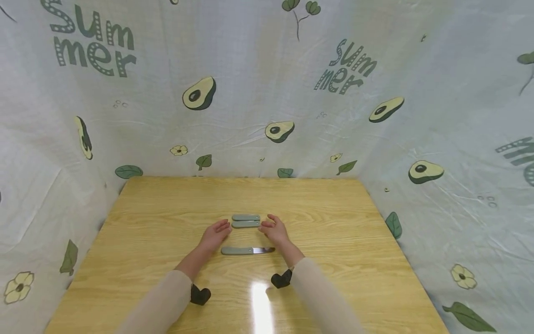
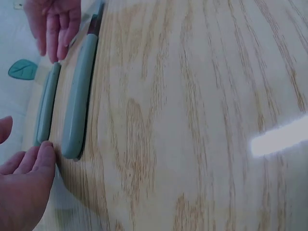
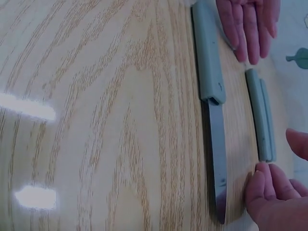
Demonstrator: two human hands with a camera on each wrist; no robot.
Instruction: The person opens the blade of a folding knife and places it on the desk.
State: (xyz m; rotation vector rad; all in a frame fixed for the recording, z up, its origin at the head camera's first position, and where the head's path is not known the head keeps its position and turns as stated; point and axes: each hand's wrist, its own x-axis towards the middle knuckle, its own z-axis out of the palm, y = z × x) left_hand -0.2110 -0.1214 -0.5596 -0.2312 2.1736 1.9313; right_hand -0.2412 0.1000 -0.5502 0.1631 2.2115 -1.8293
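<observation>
Two grey-green knife handles [image 1: 246, 224] lie side by side on the wooden table, with no blade showing from either. My left hand [image 1: 216, 234] is at their left end, fingers extended loosely, fingertips at or very near the handle. At the opposite end, my right hand [image 1: 275, 231] has its fingertips against or close to the handles, fingers softly bent, gripping nothing. Closer to me, between my forearms, lies a knife [image 3: 209, 57] of the same colour with its blade [image 3: 218, 159] out, pointing right. In the left wrist view its handle [image 2: 79, 96] is plain and the blade is partly cut off.
The light wood table [image 1: 167, 199] is bordered by a hanging cloth [image 1: 233, 125] printed with avocados and leaves, at the back and both sides. Black heart-shaped pieces [image 1: 200, 295] hang by both sleeve cuffs. A bright reflection lies on the near tabletop.
</observation>
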